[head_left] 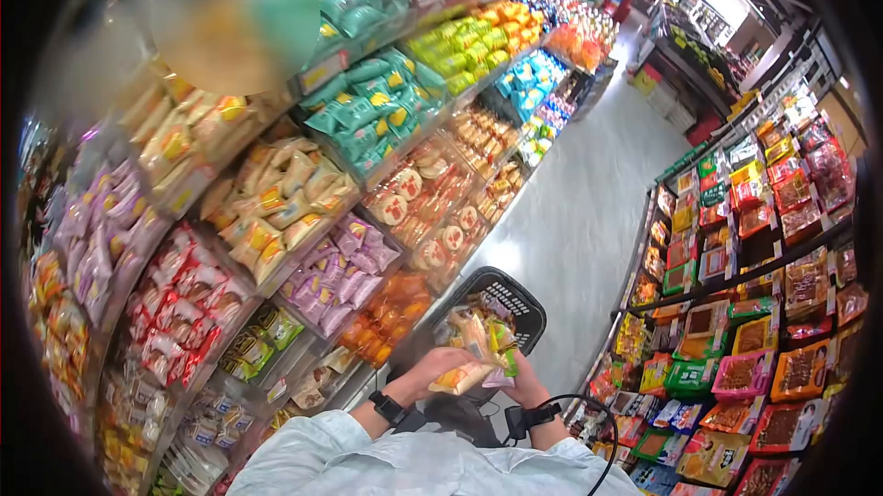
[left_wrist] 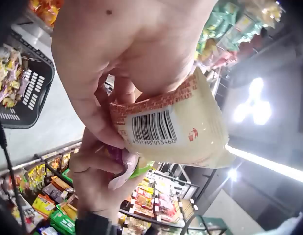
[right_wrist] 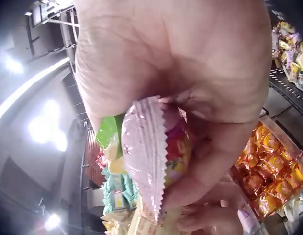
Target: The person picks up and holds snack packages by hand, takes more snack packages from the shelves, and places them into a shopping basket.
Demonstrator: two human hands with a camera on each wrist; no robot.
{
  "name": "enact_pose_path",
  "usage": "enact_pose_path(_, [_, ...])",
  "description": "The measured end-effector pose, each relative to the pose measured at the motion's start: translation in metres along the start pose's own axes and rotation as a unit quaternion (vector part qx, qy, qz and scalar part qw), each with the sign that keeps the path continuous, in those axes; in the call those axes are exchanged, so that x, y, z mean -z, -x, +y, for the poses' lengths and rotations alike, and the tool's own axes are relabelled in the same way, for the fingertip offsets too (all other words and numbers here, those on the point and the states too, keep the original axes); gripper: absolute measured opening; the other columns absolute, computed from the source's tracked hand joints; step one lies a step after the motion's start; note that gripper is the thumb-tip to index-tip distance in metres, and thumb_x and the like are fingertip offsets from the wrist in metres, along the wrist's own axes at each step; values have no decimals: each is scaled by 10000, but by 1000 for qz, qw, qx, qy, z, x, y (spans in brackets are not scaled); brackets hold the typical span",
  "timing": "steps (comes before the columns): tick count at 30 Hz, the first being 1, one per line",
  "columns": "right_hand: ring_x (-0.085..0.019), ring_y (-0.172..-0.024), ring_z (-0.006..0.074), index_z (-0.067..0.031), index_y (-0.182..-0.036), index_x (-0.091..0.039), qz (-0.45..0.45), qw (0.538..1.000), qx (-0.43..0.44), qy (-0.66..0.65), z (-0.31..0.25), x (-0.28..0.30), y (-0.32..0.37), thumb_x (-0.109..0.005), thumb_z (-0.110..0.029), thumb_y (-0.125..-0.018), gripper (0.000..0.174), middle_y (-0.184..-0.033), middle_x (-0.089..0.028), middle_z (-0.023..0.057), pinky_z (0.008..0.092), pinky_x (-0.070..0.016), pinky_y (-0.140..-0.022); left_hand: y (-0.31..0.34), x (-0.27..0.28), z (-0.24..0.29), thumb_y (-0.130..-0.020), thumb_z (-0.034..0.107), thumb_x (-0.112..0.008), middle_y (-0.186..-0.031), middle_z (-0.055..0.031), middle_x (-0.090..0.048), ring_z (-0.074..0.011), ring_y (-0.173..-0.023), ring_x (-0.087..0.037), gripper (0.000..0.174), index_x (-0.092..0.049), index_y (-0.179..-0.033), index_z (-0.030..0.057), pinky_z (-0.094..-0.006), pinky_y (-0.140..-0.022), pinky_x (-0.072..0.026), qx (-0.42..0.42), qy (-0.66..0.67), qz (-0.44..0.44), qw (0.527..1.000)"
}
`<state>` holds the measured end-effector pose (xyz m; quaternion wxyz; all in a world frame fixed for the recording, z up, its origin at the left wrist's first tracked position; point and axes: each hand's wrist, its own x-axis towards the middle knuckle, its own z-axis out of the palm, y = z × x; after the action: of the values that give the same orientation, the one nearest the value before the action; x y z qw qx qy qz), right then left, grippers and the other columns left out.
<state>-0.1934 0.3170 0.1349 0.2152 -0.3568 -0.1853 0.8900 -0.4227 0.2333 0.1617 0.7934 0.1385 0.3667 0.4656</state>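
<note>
My left hand grips a pale yellow snack packet with a barcode and orange print; in the head view the yellow packet sits just above a black shopping basket. My right hand holds a lilac snack packet with a crimped edge, together with a green one. Both hands are close together, almost touching, in front of my chest. Several small snack packets lie in the basket.
Snack shelves run along my left, with orange packs at hand height. A second shelf row stands on my right. A pale floor aisle stretches ahead between them. A cable loops by my right wrist.
</note>
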Motion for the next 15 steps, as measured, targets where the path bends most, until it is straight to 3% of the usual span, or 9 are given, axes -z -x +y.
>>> enact_pose_path(3, [-609, -1204, 229, -50, -1460, -447, -30, 991, 63, 111, -2, -20, 21, -487, -149, -982, 490, -1338, -598, 91, 396, -528, -993, 30, -17, -8, -1010, 172, -561, -1053, -59, -712, -108, -891, -678, 261, -697, -1120, -20, -254, -767, -551, -30, -132, 12, 991])
enact_pose_path(4, [-605, -1192, 203, -45, -1478, -417, -40, 992, 53, 112, -2, -18, 30, -506, -50, -918, 567, -1338, -585, 86, 354, -522, -989, 40, -23, -13, -1001, 137, -536, -1047, -60, -710, -109, -883, -674, 256, -697, -1123, -21, -259, -769, -550, -24, -151, 32, 988])
enact_pose_path(7, [-600, -1176, 182, -44, -1490, -406, -97, 966, 81, 226, -4, -41, 62, -548, -29, -902, 604, -1348, -570, 87, 323, -513, -983, 78, -40, -32, -1005, 138, -537, -1054, -61, -707, -109, -894, -673, 256, -697, -1121, -24, -260, -777, -548, -8, -152, 65, 986])
enact_pose_path(8, [-574, -1193, 167, -41, -1496, -393, -100, 961, 47, 253, -4, -40, 72, -587, -24, -884, 642, -1353, -560, 78, 305, -480, -1009, 93, -49, -37, -1006, 134, -537, -1072, -57, -704, -105, -917, -670, 269, -687, -1161, -26, -257, -798, -545, -23, -183, 77, 980])
enact_pose_path(11, [-479, -1339, 189, -14, -1570, -261, -170, 912, 1, 374, 5, -37, 85, -530, -19, -895, 727, -1459, -480, 84, 325, -386, -1131, 121, -64, -71, -1006, 151, -535, -1075, -46, -701, -100, -916, -658, 308, -664, -1205, -46, -251, -787, -531, -17, -165, 140, 976])
enact_pose_path(12, [-458, -1334, 167, -13, -1556, -269, -206, 905, 9, 372, 7, -40, 90, -574, -49, -899, 725, -1436, -486, 73, 317, -346, -1146, 130, -71, -79, -1005, 157, -544, -1080, -41, -701, -104, -937, -654, 296, -682, -1188, -30, -252, -812, -525, -29, -163, 151, 975])
enact_pose_path(15, [-465, -1304, 154, -15, -1522, -300, -282, 839, -8, 466, 14, -40, 100, -613, -79, -895, 704, -1401, -493, 61, 309, -359, -1126, 154, -74, -107, -1006, 159, -544, -1084, -36, -702, -106, -947, -652, 291, -694, -1193, -6, -252, -827, -521, -30, -213, 180, 960])
